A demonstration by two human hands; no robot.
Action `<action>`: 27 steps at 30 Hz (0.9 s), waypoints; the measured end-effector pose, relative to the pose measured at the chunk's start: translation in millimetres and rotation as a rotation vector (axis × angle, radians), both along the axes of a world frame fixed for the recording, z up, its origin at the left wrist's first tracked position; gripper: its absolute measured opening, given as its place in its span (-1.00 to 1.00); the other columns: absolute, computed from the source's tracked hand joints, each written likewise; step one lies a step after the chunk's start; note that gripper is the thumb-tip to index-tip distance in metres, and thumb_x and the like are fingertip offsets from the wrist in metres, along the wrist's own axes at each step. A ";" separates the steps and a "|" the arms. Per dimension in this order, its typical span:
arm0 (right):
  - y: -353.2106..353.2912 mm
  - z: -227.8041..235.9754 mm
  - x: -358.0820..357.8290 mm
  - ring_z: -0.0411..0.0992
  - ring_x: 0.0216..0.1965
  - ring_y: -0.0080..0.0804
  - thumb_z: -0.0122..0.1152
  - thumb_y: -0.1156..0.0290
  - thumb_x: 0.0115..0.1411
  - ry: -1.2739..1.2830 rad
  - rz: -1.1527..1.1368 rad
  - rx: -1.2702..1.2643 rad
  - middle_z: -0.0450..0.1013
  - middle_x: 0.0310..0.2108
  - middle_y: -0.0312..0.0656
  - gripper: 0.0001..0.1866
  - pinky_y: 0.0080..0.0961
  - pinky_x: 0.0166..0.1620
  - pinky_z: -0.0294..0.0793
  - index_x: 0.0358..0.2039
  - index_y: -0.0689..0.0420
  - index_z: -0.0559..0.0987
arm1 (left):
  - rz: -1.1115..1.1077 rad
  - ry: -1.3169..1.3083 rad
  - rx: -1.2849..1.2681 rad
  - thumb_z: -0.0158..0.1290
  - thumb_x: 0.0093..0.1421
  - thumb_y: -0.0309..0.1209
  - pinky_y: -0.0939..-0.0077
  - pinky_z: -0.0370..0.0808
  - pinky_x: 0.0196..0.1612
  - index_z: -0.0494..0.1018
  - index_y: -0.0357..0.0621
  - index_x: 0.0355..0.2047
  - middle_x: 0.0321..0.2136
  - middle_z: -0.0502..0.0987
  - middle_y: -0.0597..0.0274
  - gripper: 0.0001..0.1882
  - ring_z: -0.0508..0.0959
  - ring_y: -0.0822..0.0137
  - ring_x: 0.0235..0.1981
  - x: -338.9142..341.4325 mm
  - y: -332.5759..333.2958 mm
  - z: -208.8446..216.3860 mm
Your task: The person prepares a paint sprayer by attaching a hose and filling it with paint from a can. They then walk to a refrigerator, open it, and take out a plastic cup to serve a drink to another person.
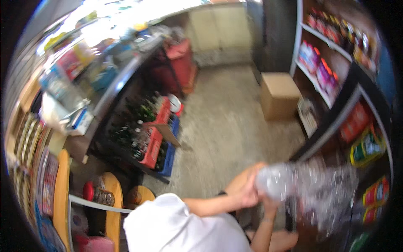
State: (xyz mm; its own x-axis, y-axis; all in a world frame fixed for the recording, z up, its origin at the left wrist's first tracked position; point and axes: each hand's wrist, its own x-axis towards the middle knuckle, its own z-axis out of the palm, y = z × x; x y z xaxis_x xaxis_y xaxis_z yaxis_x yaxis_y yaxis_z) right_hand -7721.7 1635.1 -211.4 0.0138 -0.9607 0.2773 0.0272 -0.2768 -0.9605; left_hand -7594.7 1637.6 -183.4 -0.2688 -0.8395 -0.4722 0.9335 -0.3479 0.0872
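Observation:
A clear plastic bundle (277, 182) is held up in front of me at the lower right. Its near end is rounded and whitish, like the bottom of a clear cup or tub; crinkled clear plastic (325, 191) spreads from it to the right. Motion blur hides its exact kind. My left hand (250, 192), at the end of a white sleeve, is closed on the rounded end's left side. Below that end is my right hand (270, 206), closed against its underside, with its fingers partly hidden by the plastic.
A cardboard box (279, 96) stands on the concrete floor (218, 117) beside shelves of bottles (317, 69). At right, an open-fronted case (331, 130) holds coloured packets. Red and blue bottle crates (153, 147) sit under the left counter. Wooden stools (112, 189) are near me at left.

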 end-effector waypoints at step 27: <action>-21.4 90.2 -41.2 0.29 0.22 0.07 0.36 -0.29 0.03 0.406 -0.464 -0.927 0.26 0.22 0.09 0.07 -0.06 0.29 0.22 0.30 0.22 0.17 | 0.033 -1.648 -1.208 0.49 -0.34 -0.18 0.19 0.41 0.19 0.19 -0.23 0.26 0.10 0.42 -0.07 0.13 0.47 0.04 0.14 29.4 -67.2 11.5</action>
